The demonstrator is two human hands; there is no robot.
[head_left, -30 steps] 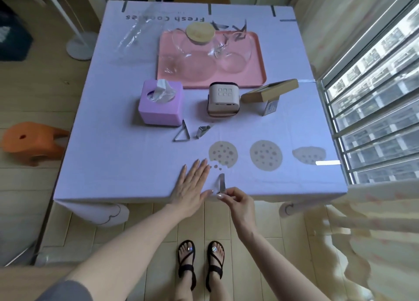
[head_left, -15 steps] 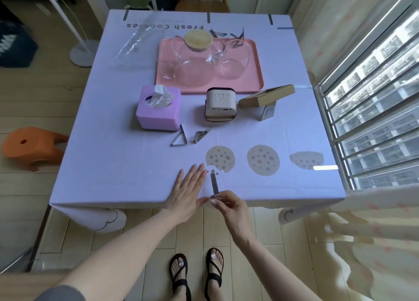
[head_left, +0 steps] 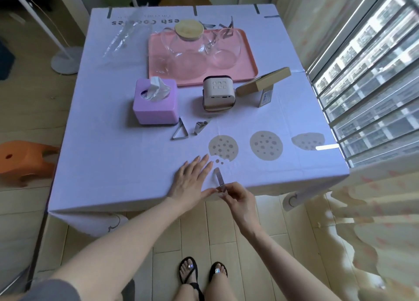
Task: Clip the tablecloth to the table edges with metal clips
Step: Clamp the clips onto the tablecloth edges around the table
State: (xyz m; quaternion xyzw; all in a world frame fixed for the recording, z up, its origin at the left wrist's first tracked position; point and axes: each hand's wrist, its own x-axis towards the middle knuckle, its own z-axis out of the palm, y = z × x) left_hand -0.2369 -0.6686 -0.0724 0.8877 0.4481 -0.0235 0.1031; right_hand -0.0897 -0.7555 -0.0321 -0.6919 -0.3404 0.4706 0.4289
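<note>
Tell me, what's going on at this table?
A person is fastening the tablecloth along its near edge. The left hand lies flat on the cloth, holding it down. The right hand pinches a metal clip at that edge. Two spare clips lie beside the tissue box.

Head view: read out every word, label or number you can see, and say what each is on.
"esh Coo..es", upside down and partly covered: on the tablecloth, far end.
Smaller printed line beyond it: too blurred to read.
Label on the small box: too small to read.
</note>
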